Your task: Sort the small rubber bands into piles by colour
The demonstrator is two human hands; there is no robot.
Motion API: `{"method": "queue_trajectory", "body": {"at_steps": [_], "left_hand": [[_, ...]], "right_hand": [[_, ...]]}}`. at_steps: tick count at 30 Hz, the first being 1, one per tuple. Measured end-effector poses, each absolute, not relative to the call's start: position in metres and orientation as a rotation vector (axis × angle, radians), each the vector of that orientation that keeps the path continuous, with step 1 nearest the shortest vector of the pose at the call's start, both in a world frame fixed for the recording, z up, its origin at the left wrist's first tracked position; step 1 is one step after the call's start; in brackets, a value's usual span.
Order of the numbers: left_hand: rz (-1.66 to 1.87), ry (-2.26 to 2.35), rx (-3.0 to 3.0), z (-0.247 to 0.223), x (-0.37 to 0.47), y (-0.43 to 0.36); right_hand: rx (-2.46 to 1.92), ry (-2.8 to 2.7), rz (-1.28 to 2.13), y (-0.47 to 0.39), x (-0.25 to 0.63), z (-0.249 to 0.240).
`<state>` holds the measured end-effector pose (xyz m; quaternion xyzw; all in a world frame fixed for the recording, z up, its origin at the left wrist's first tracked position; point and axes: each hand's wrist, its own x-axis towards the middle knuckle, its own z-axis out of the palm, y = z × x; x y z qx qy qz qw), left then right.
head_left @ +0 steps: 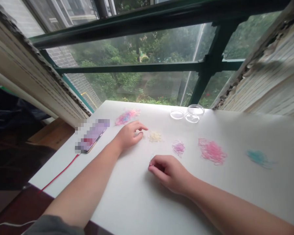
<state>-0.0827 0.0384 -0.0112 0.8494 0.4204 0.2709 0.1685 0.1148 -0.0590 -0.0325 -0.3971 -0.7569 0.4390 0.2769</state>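
Note:
My left hand (131, 135) rests low over the table, thumb and index finger apart, beside a small pile of pale yellow elastic bands (155, 136). Just behind that hand lies a mixed pile of pink, blue and orange bands (127, 116). Closer to me, my right hand (170, 171) is closed in a pinch. A thin, pale bluish elastic band (152, 156) sticks up from its fingertips. Beyond the right hand sits a purple pile of bands (178, 148). Further right are a larger pink pile (212, 151) and a teal pile (259, 158).
Clear round plastic containers (195, 111) stand at the table's far edge. A phone (93, 135) with a red cable (60, 176) lies on the left of the white table (127, 202). Behind is a window with green bars (127, 68), with curtains (271, 81) on both sides.

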Motion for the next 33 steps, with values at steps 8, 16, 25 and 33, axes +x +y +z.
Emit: {"method": "queue_trajectory", "body": {"at_steps": [8,16,25,33], "left_hand": [[0.477,0.72,2.13,0.008,-0.071,0.013],[0.518,0.702,2.051,-0.003,-0.065,0.011],[0.776,0.92,2.101,-0.005,-0.063,0.02],[0.484,0.666,2.429,0.028,0.017,0.035]], "right_hand": [[-1.111,-1.742,1.318,-0.056,0.117,-0.034],[-1.111,-1.758,1.29,-0.056,0.117,-0.034],[-0.997,-2.165,1.053,-0.059,0.113,-0.036],[-0.965,-2.344,0.826,-0.058,0.11,-0.035]]}}
